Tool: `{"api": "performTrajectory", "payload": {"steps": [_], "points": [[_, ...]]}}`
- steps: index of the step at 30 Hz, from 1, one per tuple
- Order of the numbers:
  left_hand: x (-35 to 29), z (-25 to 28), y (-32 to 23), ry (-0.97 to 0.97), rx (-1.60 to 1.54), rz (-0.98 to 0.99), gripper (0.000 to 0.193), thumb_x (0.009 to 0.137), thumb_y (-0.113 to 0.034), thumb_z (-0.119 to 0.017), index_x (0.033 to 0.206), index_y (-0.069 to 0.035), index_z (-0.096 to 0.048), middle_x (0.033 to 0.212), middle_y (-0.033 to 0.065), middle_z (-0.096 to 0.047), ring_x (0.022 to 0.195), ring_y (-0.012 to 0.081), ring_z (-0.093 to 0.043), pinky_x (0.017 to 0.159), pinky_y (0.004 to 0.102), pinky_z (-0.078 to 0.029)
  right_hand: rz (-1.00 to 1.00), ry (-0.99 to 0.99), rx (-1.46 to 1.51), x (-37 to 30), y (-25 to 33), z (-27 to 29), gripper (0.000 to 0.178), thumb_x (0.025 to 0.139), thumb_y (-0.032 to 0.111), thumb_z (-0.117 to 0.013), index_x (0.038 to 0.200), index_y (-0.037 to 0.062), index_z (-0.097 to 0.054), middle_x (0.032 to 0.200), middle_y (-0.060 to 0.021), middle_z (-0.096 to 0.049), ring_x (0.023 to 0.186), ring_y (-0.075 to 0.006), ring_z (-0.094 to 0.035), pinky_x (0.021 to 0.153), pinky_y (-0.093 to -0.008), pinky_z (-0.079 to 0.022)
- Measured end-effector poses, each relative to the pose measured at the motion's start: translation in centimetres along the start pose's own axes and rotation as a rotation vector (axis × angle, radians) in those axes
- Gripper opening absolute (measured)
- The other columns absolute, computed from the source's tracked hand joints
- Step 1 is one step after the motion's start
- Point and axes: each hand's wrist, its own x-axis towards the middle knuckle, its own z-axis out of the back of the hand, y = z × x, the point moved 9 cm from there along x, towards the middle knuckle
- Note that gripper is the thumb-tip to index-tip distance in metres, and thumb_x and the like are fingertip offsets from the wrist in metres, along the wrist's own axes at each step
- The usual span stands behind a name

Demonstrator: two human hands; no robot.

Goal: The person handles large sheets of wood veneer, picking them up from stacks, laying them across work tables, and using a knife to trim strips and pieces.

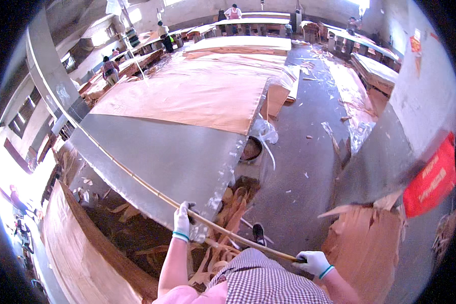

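A long, thin bamboo pole (137, 178) slants from my waist over the grey table (162, 152) to the upper left. My left hand (182, 219), in a white glove with a teal cuff, is closed round the pole beside the table's near edge. Farther back on the pole, my right hand (313, 263), gloved alike, is closed near its butt end. Beyond the bare grey part of the table lies a wide, thin sheet of pinkish wood veneer (187, 99), its near edge running across the tabletop. More veneer is layered behind it.
Left of me stands a large veneer stack (81, 243); another veneer stack (365, 248) is at right, beneath a red cloth (430, 177). Torn veneer scraps (233, 207) lie by my feet. A round bucket (252, 148) sits beside the table. Several people work at far benches.
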Motion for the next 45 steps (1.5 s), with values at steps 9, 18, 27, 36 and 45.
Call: {"api": "performTrajectory", "payload": {"steps": [9,18,27,36,45], "points": [[22.8,-18.8,-1.6,0.029,-0.409,-0.007,0.055,0.094,-0.054,-0.04,0.102,-0.005,-0.061,0.081,0.0113,-0.064,0.068,0.0218,-0.059,0.069,0.0367,-0.052,-0.008,-0.155,-0.018,21.3,-6.1,13.2,0.039,0.073,0.044,-0.074,0.076,0.0059,-0.066,0.063,-0.0141,-0.06,0.055,-0.0257,-0.06,0.052,-0.0341,-0.046],[31.6,-35.6,1.4,-0.043,-0.816,0.489,0.044,0.098,-0.044,-0.036,0.122,-0.01,-0.05,0.113,0.0067,-0.057,0.094,0.0264,-0.058,0.084,0.0498,-0.047,-0.072,-0.025,0.249,46.1,-12.3,22.3,0.029,0.079,0.029,-0.073,0.077,0.0016,-0.064,0.059,-0.0095,-0.059,0.051,-0.0152,-0.055,0.051,-0.0318,-0.044],[35.0,-35.7,2.6,-0.479,-0.695,0.358,0.043,0.091,-0.029,-0.053,0.129,-0.013,-0.039,0.115,0.0129,-0.048,0.096,0.0282,-0.054,0.07,0.0474,-0.054,-0.086,0.331,0.669,70.6,-15.9,27.5,0.024,0.084,0.022,-0.069,0.07,0.0063,-0.059,0.055,0.0029,-0.051,0.045,-0.0071,-0.046,0.041,-0.0239,-0.036],[33.0,-34.0,9.5,-1.087,-0.217,0.5,0.073,0.074,-0.032,-0.074,0.133,-0.005,-0.04,0.14,0.0231,-0.024,0.124,0.0343,-0.037,0.093,0.0462,-0.046,-0.092,0.54,0.581,79.2,-15.0,32.3,0.022,0.084,0.025,-0.069,0.076,0.0069,-0.059,0.058,0.0023,-0.053,0.043,-0.0071,-0.046,0.039,-0.0228,-0.036],[33.9,-36.3,-0.4,-1.122,0.575,0.342,0.065,0.076,-0.033,-0.073,0.128,-0.007,-0.044,0.117,0.0204,-0.048,0.105,0.0362,-0.052,0.088,0.0466,-0.046,-0.241,0.62,0.643,79.1,-21.1,34.1,0.02,0.081,0.021,-0.071,0.084,0.0062,-0.058,0.062,0.0001,-0.054,0.049,-0.0097,-0.051,0.045,-0.0246,-0.041]]}}
